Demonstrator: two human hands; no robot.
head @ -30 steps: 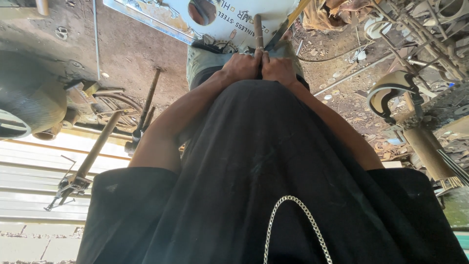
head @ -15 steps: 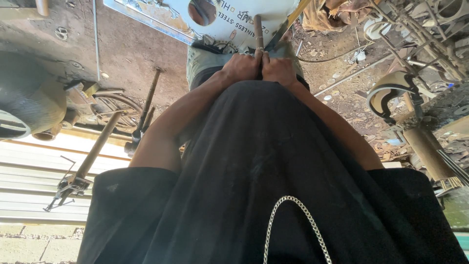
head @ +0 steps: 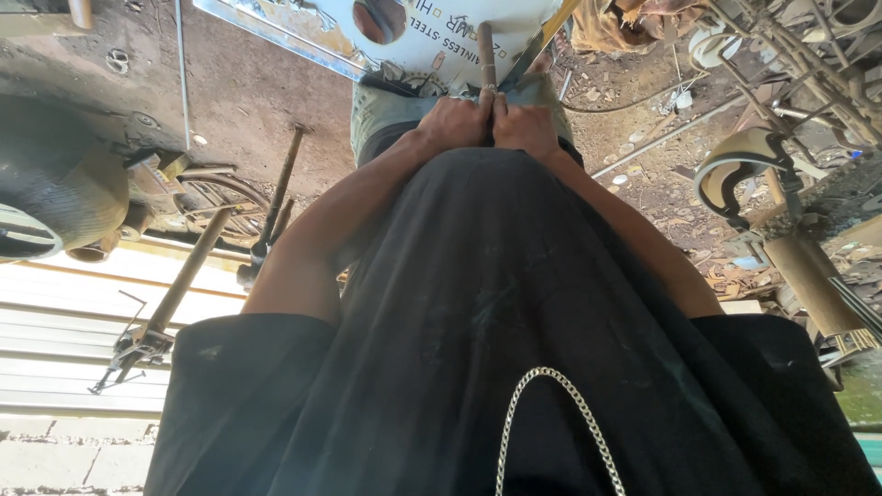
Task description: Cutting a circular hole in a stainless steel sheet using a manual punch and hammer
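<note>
Both my hands meet at the top middle of the head view, beyond my black shirt. My left hand [head: 455, 124] and my right hand [head: 525, 127] are closed side by side around a thin rusty metal rod [head: 486, 53] that sticks out past my fingers. The rod lies over a shiny steel sheet [head: 432, 37] with a round hole in it and a protective film. My knees in grey-green trousers [head: 381, 110] show just under the sheet. My shirt hides the lower part of the rod.
Long metal bars [head: 188, 271] and a hammer-like tool [head: 276, 197] lie at the left on dusty ground. A dark rounded tank [head: 55, 193] sits at the far left. Scrap metal, pipes and a curved white piece [head: 744, 152] crowd the right side.
</note>
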